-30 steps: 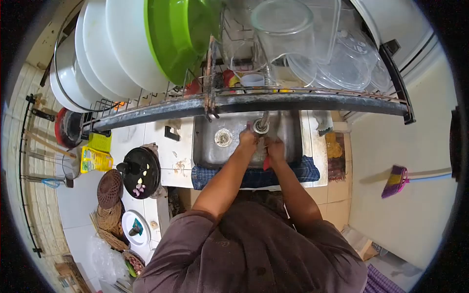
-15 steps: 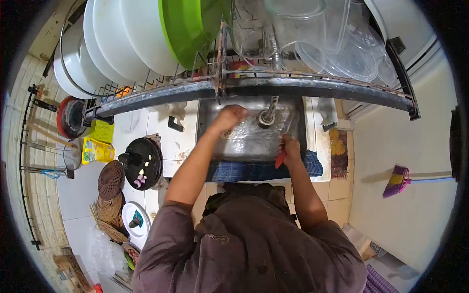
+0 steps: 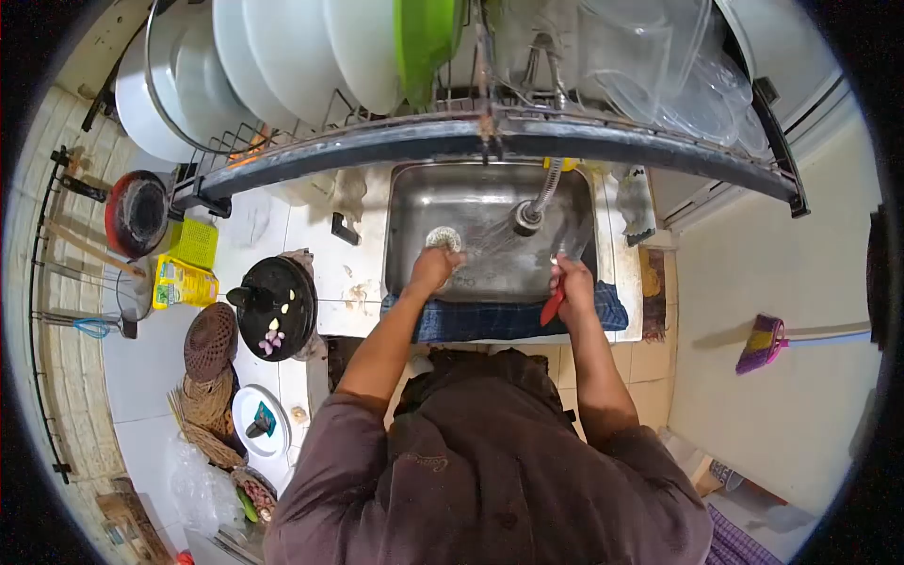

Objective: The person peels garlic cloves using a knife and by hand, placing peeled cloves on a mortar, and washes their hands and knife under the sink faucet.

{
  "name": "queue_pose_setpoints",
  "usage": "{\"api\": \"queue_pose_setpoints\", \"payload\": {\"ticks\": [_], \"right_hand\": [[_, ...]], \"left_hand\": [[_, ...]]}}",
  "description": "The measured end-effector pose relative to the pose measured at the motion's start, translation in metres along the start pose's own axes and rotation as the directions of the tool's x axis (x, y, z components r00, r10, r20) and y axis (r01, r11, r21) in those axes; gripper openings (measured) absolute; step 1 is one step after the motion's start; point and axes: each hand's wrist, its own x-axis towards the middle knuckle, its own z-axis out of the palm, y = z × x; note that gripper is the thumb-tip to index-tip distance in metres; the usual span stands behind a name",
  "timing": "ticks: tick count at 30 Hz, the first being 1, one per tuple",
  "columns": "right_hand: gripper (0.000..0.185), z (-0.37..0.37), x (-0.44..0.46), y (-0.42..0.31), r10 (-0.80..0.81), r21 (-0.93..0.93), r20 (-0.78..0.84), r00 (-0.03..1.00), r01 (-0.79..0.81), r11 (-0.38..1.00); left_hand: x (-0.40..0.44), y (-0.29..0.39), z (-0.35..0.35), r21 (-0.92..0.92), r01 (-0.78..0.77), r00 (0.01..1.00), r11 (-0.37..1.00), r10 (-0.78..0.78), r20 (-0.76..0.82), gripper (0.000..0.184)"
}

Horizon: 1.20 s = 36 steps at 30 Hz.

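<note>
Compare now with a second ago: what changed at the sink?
Left hand moved left from beside the faucet head to near the drain; whether it holds anything is unclear. Right hand shifted right, toward the right wall of the sink. Unchanged: red handle in the right hand, black dish on the counter.

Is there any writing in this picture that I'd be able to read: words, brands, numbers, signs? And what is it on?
No text can be read with certainty.
Yellow packet: printed, but too small and blurred to read.
Brown shirt: a small line of script, too faint to make out.
</note>
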Motion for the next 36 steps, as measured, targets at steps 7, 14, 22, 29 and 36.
{"api": "queue_pose_setpoints", "payload": {"ticks": [7, 14, 22, 29, 36], "right_hand": [[0.012, 0.008, -0.018, 0.023, 0.107, 0.039, -0.073, 0.992, -0.105, 0.994], [0.01, 0.038, -0.025, 0.039, 0.133, 0.05, -0.091, 0.987, -0.129, 0.99], [0.007, 0.034, -0.04, 0.065, 0.061, -0.057, -0.112, 0.992, -0.068, 0.996], [0.011, 0.064, -0.07, 0.093, 0.132, -0.155, -0.008, 0.991, -0.131, 0.979], [0.011, 0.093, -0.086, 0.096, 0.074, -0.26, 0.075, 0.994, -0.052, 0.964]], "left_hand": [[-0.048, 0.052, -0.131, -0.972, -0.231, 0.948, -0.039, 0.215, -0.234, 0.022], [-0.064, 0.024, -0.034, -0.305, -0.541, 0.826, 0.784, 0.563, -0.018, 0.024], [-0.122, -0.112, -0.043, -0.371, -0.441, 0.692, 0.817, 0.047, -0.72, 0.013], [-0.135, -0.181, -0.059, -0.416, 0.164, 0.693, 0.894, -0.405, -0.597, 0.014], [-0.171, -0.164, -0.098, -0.428, -0.027, 0.539, 0.903, -0.347, -0.767, 0.018]]}}
